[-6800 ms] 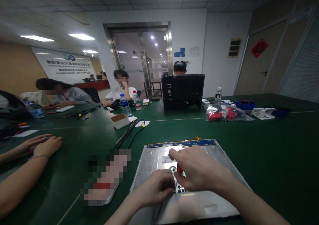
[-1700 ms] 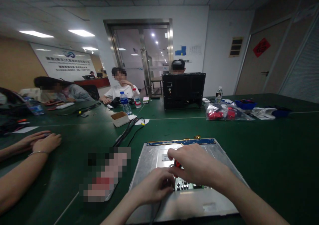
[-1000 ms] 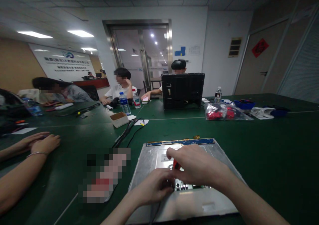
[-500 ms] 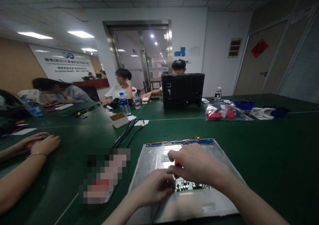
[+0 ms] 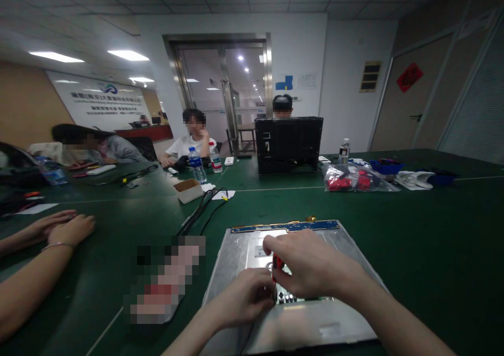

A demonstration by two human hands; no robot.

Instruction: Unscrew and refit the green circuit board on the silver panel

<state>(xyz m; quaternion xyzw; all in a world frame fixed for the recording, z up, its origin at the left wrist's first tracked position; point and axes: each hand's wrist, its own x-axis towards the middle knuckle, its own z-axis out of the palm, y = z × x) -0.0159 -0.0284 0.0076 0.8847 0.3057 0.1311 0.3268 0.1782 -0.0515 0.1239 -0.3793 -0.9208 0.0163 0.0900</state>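
Observation:
A silvery metal display panel [image 5: 230, 261] lies flat in front of me, with a narrow blue circuit strip [image 5: 252, 229] along its far edge. My right hand [image 5: 315, 264] is over its middle, fingers closed around the red-and-black handle of a screwdriver [image 5: 277, 262]. Right beside it, my left hand [image 5: 246, 295] has its fingers curled together at the screwdriver's lower end; what they pinch is hidden. Beneath both hands a green circuit board [image 5: 286, 296] with small components shows partly. A thin dark cable [image 5: 247, 337] runs out below my left hand.
Left of the panel lies a blurred-out flat object [image 5: 169, 288] beside black cables [image 5: 200, 206]. An open small box [image 5: 188, 190], bottles [image 5: 197, 164], a black monitor casing [image 5: 289, 146] and a plastic bag with red items [image 5: 350, 178] stand farther back. Another person's hands [image 5: 71, 232] are at left.
My right hand has turned slightly on the screwdriver, and its handle has shifted a little left. My left hand stays nearly still. Across the table, a person's hand has left the small white object.

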